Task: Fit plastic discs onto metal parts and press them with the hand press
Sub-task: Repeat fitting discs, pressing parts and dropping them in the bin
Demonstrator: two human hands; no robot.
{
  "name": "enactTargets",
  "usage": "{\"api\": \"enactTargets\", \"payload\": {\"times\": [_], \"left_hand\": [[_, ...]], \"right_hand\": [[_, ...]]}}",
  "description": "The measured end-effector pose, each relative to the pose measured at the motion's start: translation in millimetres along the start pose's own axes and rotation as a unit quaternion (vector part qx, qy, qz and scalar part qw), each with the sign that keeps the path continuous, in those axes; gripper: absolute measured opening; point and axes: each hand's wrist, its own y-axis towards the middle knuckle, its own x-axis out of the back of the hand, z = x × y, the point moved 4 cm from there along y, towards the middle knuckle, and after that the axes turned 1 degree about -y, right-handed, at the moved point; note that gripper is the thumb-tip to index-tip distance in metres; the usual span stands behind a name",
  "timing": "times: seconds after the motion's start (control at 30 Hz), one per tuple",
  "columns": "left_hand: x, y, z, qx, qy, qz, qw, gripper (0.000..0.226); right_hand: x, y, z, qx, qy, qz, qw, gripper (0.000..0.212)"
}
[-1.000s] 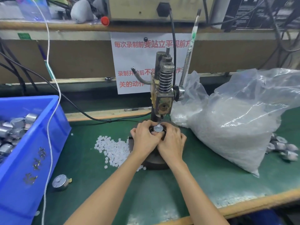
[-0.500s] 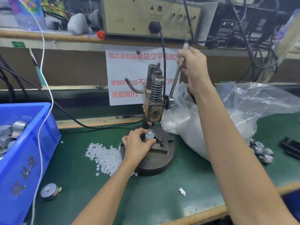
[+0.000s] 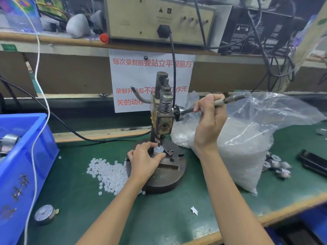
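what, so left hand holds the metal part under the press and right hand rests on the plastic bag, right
No: head view shows the right hand gripping the press lever, not the plastic bag. Left hand holds the metal part.

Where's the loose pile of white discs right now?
Head view: the white discs lie on the green mat just left of the press base, between it and the blue bin, beside the left hand.

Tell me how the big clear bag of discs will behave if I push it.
The clear bag is thin crumpled film, slumped and bulging, so it would probably deform before sliding. Packed with white discs, it is likely heavy. Metal parts lie close beside it; a push that way might roll them.
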Motion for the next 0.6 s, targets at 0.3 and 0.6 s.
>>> {"api": "enactTargets", "payload": {"times": [0.3,0.6], "left_hand": [[-1.6,-2.6,-1.6,-0.024,0.046,0.004,0.999,0.035],[-0.8,-7.8,-6.7,-0.032,0.078,0.003,0.996,0.037]], "right_hand": [[-17.9,26.6,-11.0,-0.053,-0.115,0.005,0.992,0.017],[35.2,-132.7,-85.8,-0.171,-0.312,0.112,0.928,0.035]]}}
